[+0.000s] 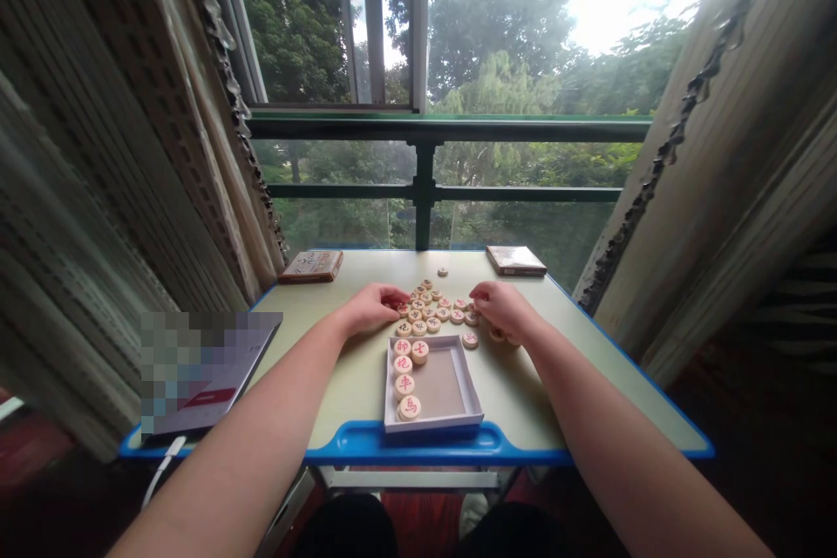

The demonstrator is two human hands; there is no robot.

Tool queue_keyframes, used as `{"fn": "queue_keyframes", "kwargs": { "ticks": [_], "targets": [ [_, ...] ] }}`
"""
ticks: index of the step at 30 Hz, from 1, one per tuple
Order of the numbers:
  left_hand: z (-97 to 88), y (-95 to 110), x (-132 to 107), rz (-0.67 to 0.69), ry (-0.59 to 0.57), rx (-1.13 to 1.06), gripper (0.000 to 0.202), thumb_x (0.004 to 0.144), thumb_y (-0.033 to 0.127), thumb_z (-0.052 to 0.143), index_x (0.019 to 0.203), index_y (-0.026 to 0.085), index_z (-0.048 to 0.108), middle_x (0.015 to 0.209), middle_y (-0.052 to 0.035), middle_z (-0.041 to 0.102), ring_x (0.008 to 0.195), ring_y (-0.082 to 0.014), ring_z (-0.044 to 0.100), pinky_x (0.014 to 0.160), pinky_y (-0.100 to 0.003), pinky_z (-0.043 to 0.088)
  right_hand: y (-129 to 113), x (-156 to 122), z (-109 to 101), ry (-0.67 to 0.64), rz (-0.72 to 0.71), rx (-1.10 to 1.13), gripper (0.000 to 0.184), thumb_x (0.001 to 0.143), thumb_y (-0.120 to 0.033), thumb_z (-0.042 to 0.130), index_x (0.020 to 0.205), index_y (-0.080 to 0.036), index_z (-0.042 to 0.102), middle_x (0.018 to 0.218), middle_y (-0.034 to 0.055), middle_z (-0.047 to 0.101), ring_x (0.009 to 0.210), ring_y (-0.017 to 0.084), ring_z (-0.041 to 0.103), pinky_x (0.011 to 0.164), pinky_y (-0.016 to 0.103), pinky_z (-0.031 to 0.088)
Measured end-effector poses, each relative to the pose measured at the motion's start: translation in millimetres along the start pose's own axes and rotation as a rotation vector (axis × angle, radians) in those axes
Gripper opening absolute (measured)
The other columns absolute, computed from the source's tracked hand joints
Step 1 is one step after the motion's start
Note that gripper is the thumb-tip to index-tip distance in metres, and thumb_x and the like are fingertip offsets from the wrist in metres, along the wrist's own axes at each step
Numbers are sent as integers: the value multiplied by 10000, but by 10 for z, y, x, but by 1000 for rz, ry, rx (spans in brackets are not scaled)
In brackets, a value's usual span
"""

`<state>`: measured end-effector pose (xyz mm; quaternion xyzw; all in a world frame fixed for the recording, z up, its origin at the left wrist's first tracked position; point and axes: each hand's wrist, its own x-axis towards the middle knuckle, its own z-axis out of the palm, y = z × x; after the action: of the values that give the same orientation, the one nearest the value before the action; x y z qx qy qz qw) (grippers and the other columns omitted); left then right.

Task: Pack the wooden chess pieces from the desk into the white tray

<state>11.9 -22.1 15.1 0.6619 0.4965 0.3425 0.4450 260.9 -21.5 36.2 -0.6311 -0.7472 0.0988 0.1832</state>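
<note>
Several round wooden chess pieces (pixel 428 311) with red or dark characters lie in a loose heap on the pale table (pixel 575 366). My left hand (pixel 371 308) rests at the heap's left edge, fingers curled with the tips on a piece. My right hand (pixel 500 308) sits at the heap's right edge, fingers bent and pinching at a piece. In front of the heap stands a shallow white box (pixel 458 384); along its left side lie several pieces (pixel 406 375) with red characters.
A patterned box part (pixel 312 266) lies at the table's back left and a brown one (pixel 515 260) at the back right. A tablet (pixel 202 370) with a white cable sits at the left. A blue rim (pixel 418 445) edges the table; a railing and window stand behind.
</note>
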Motion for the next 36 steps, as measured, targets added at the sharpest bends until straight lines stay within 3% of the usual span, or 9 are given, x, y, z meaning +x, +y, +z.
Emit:
{"fn": "queue_keyframes", "kwargs": {
  "ticks": [4, 8, 12, 14, 17, 25, 30, 33, 36],
  "targets": [
    [16, -30, 38, 21, 32, 126, 351, 547, 182, 678, 893, 127, 671, 741, -34, 640, 683, -143, 563, 633, -267, 466, 20, -11, -45, -14, -6, 14, 279, 725, -119, 533, 963, -157, 675, 923, 58, 686, 804, 146, 609, 672, 195, 420],
    [30, -6, 40, -1, 35, 151, 387, 535, 200, 685, 916, 135, 669, 655, -7, 598, 630, -132, 543, 603, -256, 454, 29, -60, -143, -2, -68, 6, 264, 719, -119, 530, 921, -180, 689, 917, 47, 685, 790, 150, 601, 671, 201, 413],
    [40, 29, 44, -33, -7, 113, 421, 526, 141, 649, 947, 128, 661, 699, -22, 611, 650, -136, 550, 613, -254, 455, 21, -115, -217, -191, -163, 31, 242, 686, -244, 605, 908, -237, 700, 880, 18, 674, 700, 141, 586, 571, 200, 398],
    [42, 23, 59, -30, -6, 111, 419, 529, 119, 619, 947, 124, 659, 741, -37, 621, 660, -135, 547, 606, -248, 451, 24, -118, -218, -222, -151, -29, 261, 663, -257, 627, 912, -241, 704, 878, 27, 669, 702, 153, 582, 559, 208, 390],
    [39, -10, 86, -15, -2, 117, 410, 535, 121, 602, 942, 117, 653, 796, -51, 626, 681, -135, 546, 611, -245, 448, 32, -96, -179, -204, -128, -104, 240, 667, -241, 623, 890, -231, 712, 858, 42, 666, 703, 162, 577, 566, 218, 383],
    [35, -10, 77, -35, -25, 83, 443, 513, 140, 628, 956, 123, 648, 799, -49, 631, 701, -148, 560, 618, -251, 451, -62, -107, -5, -127, -205, -43, 190, 728, -330, 605, 870, -249, 702, 937, 41, 614, 704, 134, 573, 617, 209, 411],
    [44, 38, 71, -20, 50, 128, 385, 548, 173, 617, 927, 127, 668, 831, -60, 643, 681, -155, 564, 622, -270, 443, -106, -107, 9, -133, -224, -11, 203, 698, -332, 638, 846, -201, 686, 907, 57, 602, 742, 146, 561, 652, 215, 419],
    [49, 85, 69, 30, 101, 139, 342, 587, 235, 635, 909, 127, 676, 781, -58, 655, 688, -168, 578, 645, -285, 443, -152, -126, -19, -52, -235, 20, 186, 699, -320, 633, 814, -179, 671, 875, 59, 590, 766, 157, 554, 665, 232, 419],
    [73, 189, 7, 116, 89, 33, 330, 632, 335, 654, 883, 123, 679, 812, -78, 681, 773, -187, 597, 701, -295, 451, -237, -180, -45, 42, -336, 119, 184, 708, -324, 630, 818, -178, 652, 848, 48, 575, 789, 159, 548, 684, 245, 425]
  ]
}}
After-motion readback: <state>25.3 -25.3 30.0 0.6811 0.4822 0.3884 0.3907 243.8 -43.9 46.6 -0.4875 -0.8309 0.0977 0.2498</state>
